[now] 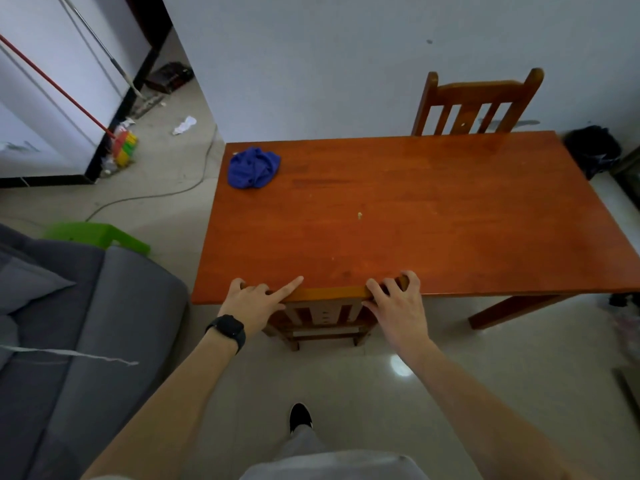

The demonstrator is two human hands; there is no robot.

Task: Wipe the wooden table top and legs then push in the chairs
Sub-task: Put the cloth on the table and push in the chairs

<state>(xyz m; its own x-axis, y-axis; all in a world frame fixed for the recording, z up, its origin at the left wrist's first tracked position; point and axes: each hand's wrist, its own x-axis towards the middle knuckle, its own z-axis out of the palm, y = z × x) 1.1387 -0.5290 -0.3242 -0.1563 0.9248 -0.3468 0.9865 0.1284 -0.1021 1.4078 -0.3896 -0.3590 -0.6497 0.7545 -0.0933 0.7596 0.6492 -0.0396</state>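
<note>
Both bare forearms stretched forward, left hand [250, 299] curled, index finger straight, right hand [398, 306] fingers bent, gripping

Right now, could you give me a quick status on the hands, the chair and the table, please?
Left hand and right hand gripping near chair top rail. Chair tucked against table edge. Blue cloth on far left corner. Small crumb mid-table.

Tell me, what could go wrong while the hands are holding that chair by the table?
1. Fingers of the left hand and right hand curl over the near chair top rail, right at the table edge; pushing further might pinch them.
2. A small crumb sits on the tabletop, so a spot may get missed.
3. The blue cloth lies bunched near the far left corner and could be forgotten.
</note>
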